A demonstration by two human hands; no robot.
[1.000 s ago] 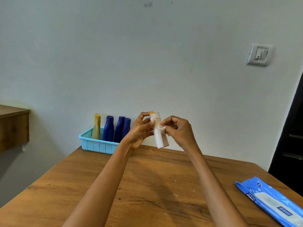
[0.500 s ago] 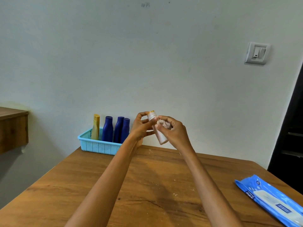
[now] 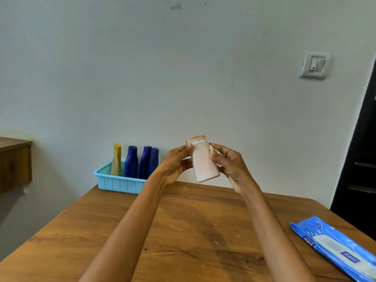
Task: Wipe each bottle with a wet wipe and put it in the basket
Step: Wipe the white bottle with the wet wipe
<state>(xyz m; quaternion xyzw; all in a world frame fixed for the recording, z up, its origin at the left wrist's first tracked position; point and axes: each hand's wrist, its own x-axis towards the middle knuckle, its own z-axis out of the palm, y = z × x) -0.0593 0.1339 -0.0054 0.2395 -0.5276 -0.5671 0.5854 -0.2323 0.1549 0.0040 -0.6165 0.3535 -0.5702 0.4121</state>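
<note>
The small pale pink plastic bottle with a yellow-rimmed cap (image 3: 203,159) is held up in the air above the far side of the brown wooden tabletop (image 3: 183,231), between the two hands, its cap uppermost and its body tilted slightly so the base leans to the right. Compared with half a second ago, when the right hand covered most of it and only the cap and a sliver of the body showed, the bottle's broad face is now turned toward the camera and almost fully exposed. The left hand (image 3: 175,163) grips it from the left, a fingertip pressed just under the cap and the other fingers curled behind the side. The right hand (image 3: 230,165) has shifted from the front to the right edge, its thumb and fingers curled against the bottle's side with a crumpled white wet wipe (image 3: 216,155) pinched between them and the plastic. Both hands sit a little higher and further right in view than before. On the far left corner of the tabletop, against the wall, the light blue perforated plastic basket (image 3: 120,183) stands as before, holding an upright yellow bottle (image 3: 116,159) and three upright dark blue bottles (image 3: 142,162). The blue wet-wipe pack (image 3: 335,247) lies flat at the near right edge, unmoved.
</note>
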